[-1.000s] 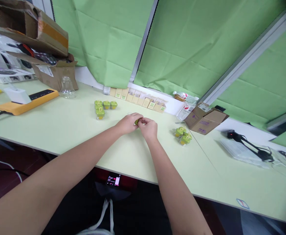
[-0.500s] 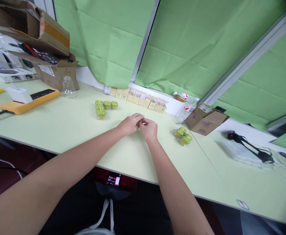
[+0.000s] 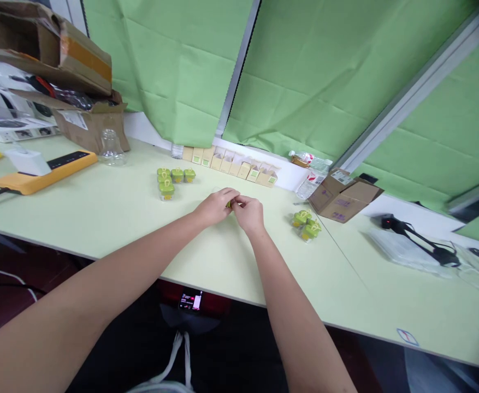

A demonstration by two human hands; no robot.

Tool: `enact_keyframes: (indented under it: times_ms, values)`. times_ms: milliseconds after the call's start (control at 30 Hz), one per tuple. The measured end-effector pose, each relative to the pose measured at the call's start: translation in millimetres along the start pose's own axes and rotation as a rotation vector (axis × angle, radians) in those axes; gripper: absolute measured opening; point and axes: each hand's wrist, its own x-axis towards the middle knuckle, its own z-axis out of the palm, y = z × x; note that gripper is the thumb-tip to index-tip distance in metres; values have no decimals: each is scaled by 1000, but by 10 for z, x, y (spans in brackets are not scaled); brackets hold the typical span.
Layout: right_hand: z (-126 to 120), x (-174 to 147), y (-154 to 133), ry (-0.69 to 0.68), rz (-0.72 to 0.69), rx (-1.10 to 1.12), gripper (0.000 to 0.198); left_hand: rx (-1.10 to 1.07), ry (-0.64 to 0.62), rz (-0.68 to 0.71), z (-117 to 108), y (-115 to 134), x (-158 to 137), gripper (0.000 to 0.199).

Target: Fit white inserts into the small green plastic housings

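Over the middle of the table, my left hand [image 3: 217, 208] and my right hand [image 3: 248, 213] meet with fingers closed around one small green-lidded container [image 3: 228, 204]. Only a sliver of green shows between the fingertips; the rest is hidden. To the left of my hands stands a group of several small clear containers with green lids [image 3: 166, 188], each lid with a pale loop on top. On the right sits a smaller cluster of the same green-lidded containers [image 3: 311, 229].
A row of small cardboard boxes [image 3: 226, 162] lines the wall behind my hands. Left are an orange power strip [image 3: 69, 161], a clear jar [image 3: 111, 147] and large cartons [image 3: 94, 128]. At right are a plastic bottle [image 3: 307, 185], an open carton [image 3: 343, 199] and a black cabled device [image 3: 423, 243].
The view has shifted slightly. Both hands stay together at the same spot, still holding the small container, with slight finger movement.
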Motion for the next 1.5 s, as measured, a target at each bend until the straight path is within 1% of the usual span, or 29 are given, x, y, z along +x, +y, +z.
enact_keyframes:
  times_ms: [100, 167, 300, 367, 467, 567, 600, 633, 700, 767, 900, 967, 1000, 1067, 1133, 1200, 1333, 1433, 1500]
  values:
    - [33, -16, -3, 45, 20, -3, 20, -14, 8, -19, 12, 12, -1, 46]
    - [36, -21, -12, 48, 18, -7, 20, -28, 16, -26, 20, 4, -1, 47]
    - [2, -6, -30, -11, -60, 6, 24, -51, 45, -49, 11, -27, 12, 47]
    - [-8, 13, -19, -20, -58, 76, 22, -57, 61, -52, -8, -29, 22, 46]
    - [2, 51, 29, 44, 70, 233, 17, -71, 63, -32, -38, -5, 32, 42]
    - [3, 83, 73, 131, 211, 335, 31, -87, 49, -5, -55, 38, 36, 39]
    - [-6, 88, 77, 123, 248, 383, 35, -95, 52, -1, -57, 51, 36, 39]
    - [-20, 90, 75, 83, 279, 448, 37, -106, 58, 2, -58, 63, 37, 40]
    - [-54, 84, 59, -36, 322, 588, 37, -132, 68, 3, -58, 82, 38, 40]
    - [-85, 74, 43, -115, 347, 677, 35, -161, 71, 1, -58, 95, 36, 39]
    - [-120, 81, 59, -147, 363, 792, 35, -255, 80, -14, -61, 109, 27, 45]
    - [-140, 93, 79, -142, 386, 857, 35, -379, 94, -75, -59, 102, 37, 52]
    - [-154, 98, 85, -137, 405, 889, 35, -477, 96, -136, -55, 93, 48, 54]
    - [-187, 103, 85, -154, 435, 949, 36, -710, 84, -294, -46, 68, 79, 49]
    - [-216, 100, 70, -209, 442, 992, 36, -869, 70, -422, -40, 43, 110, 37]
    - [-233, 92, 48, -252, 436, 1022, 34, -912, 66, -477, -43, 26, 131, 29]
    - [-231, 78, 21, -283, 423, 1036, 32, -929, 72, -502, -73, 13, 143, 20]
    - [-217, 71, 17, -302, 400, 1022, 32, -915, 90, -515, -87, -4, 148, 17]
    - [-209, 68, 17, -287, 389, 1010, 32, -887, 97, -515, -85, -22, 151, 17]
